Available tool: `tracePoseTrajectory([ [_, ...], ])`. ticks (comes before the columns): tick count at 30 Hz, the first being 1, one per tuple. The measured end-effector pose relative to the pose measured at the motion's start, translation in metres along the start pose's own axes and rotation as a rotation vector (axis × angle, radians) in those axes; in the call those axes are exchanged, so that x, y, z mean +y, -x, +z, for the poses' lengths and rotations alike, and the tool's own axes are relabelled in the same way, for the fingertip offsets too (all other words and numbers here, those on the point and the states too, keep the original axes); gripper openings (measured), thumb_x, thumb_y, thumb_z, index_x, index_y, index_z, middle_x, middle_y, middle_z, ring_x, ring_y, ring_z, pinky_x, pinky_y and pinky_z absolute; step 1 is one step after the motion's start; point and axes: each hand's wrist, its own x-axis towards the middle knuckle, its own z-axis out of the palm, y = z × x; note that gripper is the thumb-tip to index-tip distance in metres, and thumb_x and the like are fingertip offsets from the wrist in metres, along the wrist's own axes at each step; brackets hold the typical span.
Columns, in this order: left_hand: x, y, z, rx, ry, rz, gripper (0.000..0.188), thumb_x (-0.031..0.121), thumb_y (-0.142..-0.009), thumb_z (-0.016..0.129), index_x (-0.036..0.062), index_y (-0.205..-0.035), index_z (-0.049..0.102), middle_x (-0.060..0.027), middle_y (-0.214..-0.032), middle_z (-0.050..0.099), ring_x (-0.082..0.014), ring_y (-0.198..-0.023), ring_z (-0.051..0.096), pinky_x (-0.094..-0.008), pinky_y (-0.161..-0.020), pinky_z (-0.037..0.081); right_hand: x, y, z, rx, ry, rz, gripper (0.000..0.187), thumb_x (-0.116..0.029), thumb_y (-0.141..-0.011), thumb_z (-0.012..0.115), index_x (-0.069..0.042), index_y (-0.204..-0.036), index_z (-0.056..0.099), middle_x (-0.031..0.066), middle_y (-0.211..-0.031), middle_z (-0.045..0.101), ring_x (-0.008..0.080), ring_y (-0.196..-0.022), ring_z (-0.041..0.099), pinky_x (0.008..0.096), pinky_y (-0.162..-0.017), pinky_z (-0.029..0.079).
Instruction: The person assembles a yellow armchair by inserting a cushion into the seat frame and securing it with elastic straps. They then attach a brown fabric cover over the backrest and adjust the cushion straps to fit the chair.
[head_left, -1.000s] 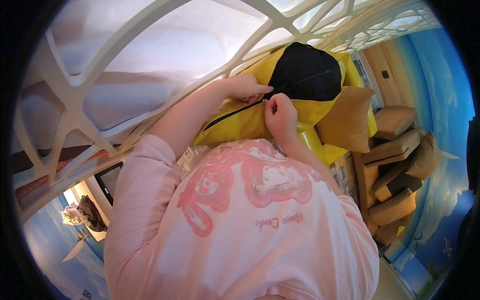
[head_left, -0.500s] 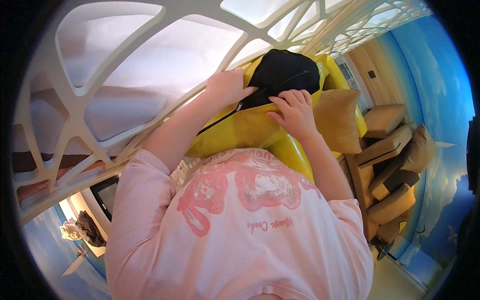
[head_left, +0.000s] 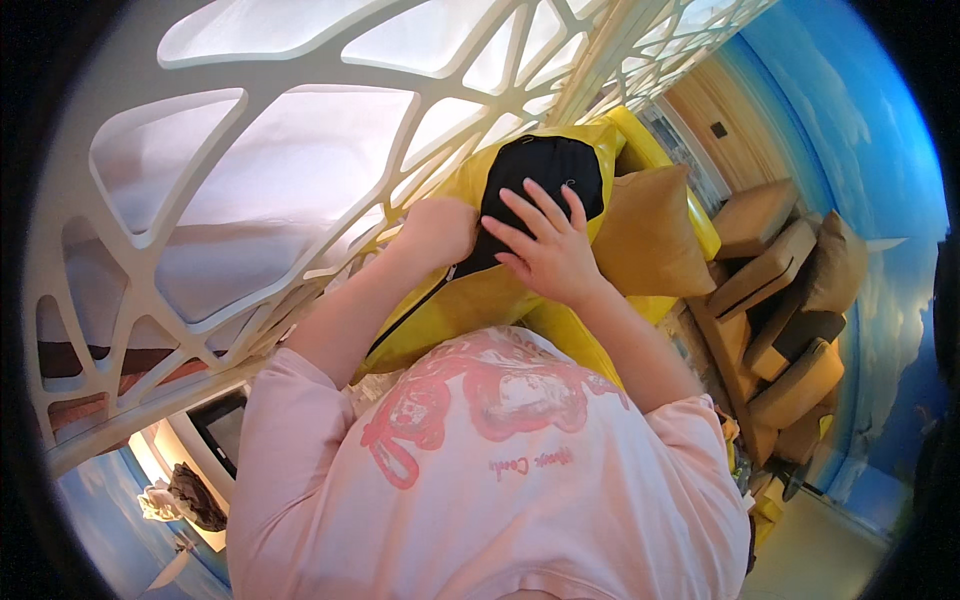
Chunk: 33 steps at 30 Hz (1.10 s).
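Observation:
A black, rounded fabric bag with a thin zip lies on a glossy yellow seat in front of my body. My left hand is curled closed at the bag's left edge, its fingertips mostly hidden. Over the bag's lower right part, my right hand has its fingers spread, palm down, with the fingertips on or just above the fabric. A black zip line runs from beside my left hand down the yellow surface toward my body.
A white lattice screen rises along the left and far side. Right of the bag sits a tan cushion. Farther right are stacked tan seat cushions and a blue sky-painted wall. A dark bundle lies at lower left.
My right hand has moved left and farther over the bag, its fingers spreading. The left hand's extended finger has curled in. The whole view has shifted slightly.

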Motion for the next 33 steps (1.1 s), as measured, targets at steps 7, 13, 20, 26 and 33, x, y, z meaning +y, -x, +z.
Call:
tracePoseTrajectory([
  [7, 0.007, 0.018, -0.008, 0.042, 0.177, -0.024, 0.036, 0.037, -0.095, 0.056, 0.0045, -0.088, 0.072, -0.0183, -0.083, 0.07, -0.0397, -0.08, 0.068, -0.0501, -0.072, 0.054, 0.013, 0.003, 0.011, -0.026, -0.047, 0.088, 0.055, -0.038, -0.082, 0.073, -0.026, -0.135, 0.061, 0.0037, -0.157, 0.04, 0.0281, -0.147, 0.031, 0.0688, -0.114, 0.017],
  [13, 0.001, 0.015, 0.003, 0.14, 0.2, 0.167, 0.037, 0.034, -0.096, 0.054, 0.0031, -0.082, 0.068, -0.0193, -0.082, 0.069, -0.0413, -0.08, 0.066, -0.0514, -0.075, 0.052, 0.016, -0.002, 0.027, -0.244, 0.078, 0.217, 0.062, -0.045, -0.083, 0.066, -0.019, -0.139, 0.058, 0.0085, -0.153, 0.045, 0.029, -0.147, 0.032, 0.0682, -0.115, 0.014],
  [20, 0.018, -0.006, -0.006, -0.19, 0.107, 0.279, 0.034, 0.028, -0.095, 0.048, 0.0046, -0.089, 0.072, -0.0199, -0.091, 0.071, -0.0396, -0.087, 0.067, -0.0503, -0.08, 0.052, 0.028, -0.005, 0.058, -0.569, 0.091, 0.338, 0.064, -0.05, -0.09, 0.052, -0.016, -0.145, 0.051, 0.0107, -0.152, 0.046, 0.0305, -0.147, 0.034, 0.0653, -0.118, 0.011],
  [26, 0.02, -0.048, 0.037, -0.203, 0.306, 0.384, 0.041, 0.037, -0.098, 0.049, 0.0033, -0.092, 0.072, -0.021, -0.088, 0.07, -0.0412, -0.084, 0.066, -0.0509, -0.08, 0.05, 0.052, 0.021, 0.091, -0.57, -0.073, 0.377, 0.069, -0.052, -0.092, 0.049, -0.017, -0.152, 0.039, 0.0126, -0.152, 0.046, 0.0293, -0.145, 0.036, 0.0582, -0.122, 0.01],
  [33, 0.021, -0.101, 0.059, -0.436, 0.563, 0.381, 0.049, 0.041, -0.1, 0.053, -0.0039, -0.09, 0.07, -0.0209, -0.076, 0.067, -0.0332, -0.069, 0.065, -0.0445, -0.07, 0.05, 0.08, 0.07, 0.076, -0.101, -0.359, 0.335, 0.034, -0.024, -0.08, 0.068, -0.009, -0.109, 0.07, 0.014, -0.127, 0.063, 0.0321, -0.13, 0.052, 0.0524, -0.119, 0.027],
])
